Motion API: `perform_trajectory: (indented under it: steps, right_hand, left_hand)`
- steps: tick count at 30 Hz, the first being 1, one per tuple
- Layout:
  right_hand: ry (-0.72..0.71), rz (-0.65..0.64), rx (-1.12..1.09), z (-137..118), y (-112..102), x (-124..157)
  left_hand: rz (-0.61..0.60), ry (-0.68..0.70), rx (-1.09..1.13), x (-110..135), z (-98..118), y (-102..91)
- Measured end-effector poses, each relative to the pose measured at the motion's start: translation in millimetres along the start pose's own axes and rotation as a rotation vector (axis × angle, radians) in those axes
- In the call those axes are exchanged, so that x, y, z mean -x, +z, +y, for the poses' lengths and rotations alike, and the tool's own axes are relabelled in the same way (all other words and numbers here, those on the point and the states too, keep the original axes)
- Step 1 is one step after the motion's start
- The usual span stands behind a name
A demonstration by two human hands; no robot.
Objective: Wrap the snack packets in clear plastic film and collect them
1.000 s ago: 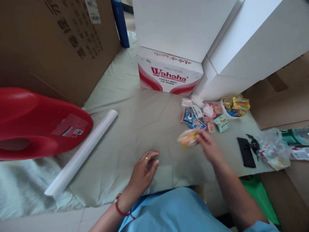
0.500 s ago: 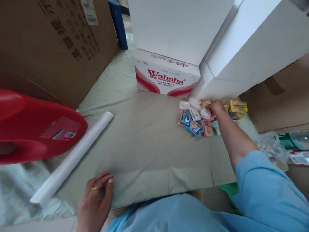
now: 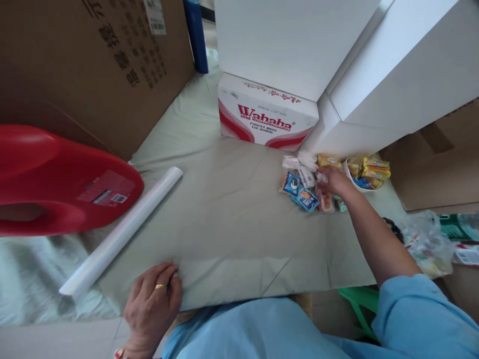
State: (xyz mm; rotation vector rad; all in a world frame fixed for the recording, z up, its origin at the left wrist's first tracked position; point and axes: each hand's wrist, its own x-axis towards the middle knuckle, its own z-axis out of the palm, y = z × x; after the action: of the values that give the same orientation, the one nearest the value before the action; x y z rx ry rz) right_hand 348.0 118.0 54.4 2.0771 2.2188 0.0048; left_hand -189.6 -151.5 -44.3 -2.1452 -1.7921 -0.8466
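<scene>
My right hand [image 3: 335,180] reaches into a pile of small wrapped snacks at the back right of the cloth-covered table. Its fingers are closed at a pinkish snack packet [image 3: 321,177], partly hidden by the hand. Blue snack packets [image 3: 307,199], white packets [image 3: 307,175] and a yellow packet [image 3: 329,159] lie around it. Just right of the hand stands a white bowl [image 3: 349,172] holding yellow-wrapped snacks [image 3: 376,168]. My left hand [image 3: 153,301], with a ring on one finger, rests at the table's front edge, fingers curled together and nothing visible in them.
A white Wahaha carton [image 3: 267,117] stands at the back against white boxes. On the left are a white roll [image 3: 123,229], a red plastic container [image 3: 71,184] and a large cardboard box [image 3: 93,75]. A plastic bag [image 3: 426,242] and a green stool [image 3: 361,304] are at right.
My right hand has moved left and nearer, from by the yellow packet to the pinkish one, uncovering the bowl. My left hand's fingers have curled closer together. The view has shifted slightly.
</scene>
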Motion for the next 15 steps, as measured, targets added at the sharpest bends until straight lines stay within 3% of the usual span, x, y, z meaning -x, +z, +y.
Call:
perform_trajectory:
  steps: [3,7,11,13,15]
  right_hand:
    - [0.061,-0.001,-0.044,5,-4,5]
    - [0.203,0.200,-0.064,2,-29,-2]
    - [0.102,0.383,-0.104,-28,-39,-28]
    - [0.083,0.344,-0.114,-52,-30,-45]
    - [0.120,0.208,-0.106,-75,-15,-60]
  left_hand:
    - [0.015,0.007,-0.002,-1,1,-0.4]
    - [0.020,0.017,-0.012,0,0,0.2]
    - [0.024,-0.015,-0.017,2,0,1.6]
    - [0.016,-0.016,-0.018,3,0,1.9]
    - [0.009,-0.010,-0.019,3,0,1.9]
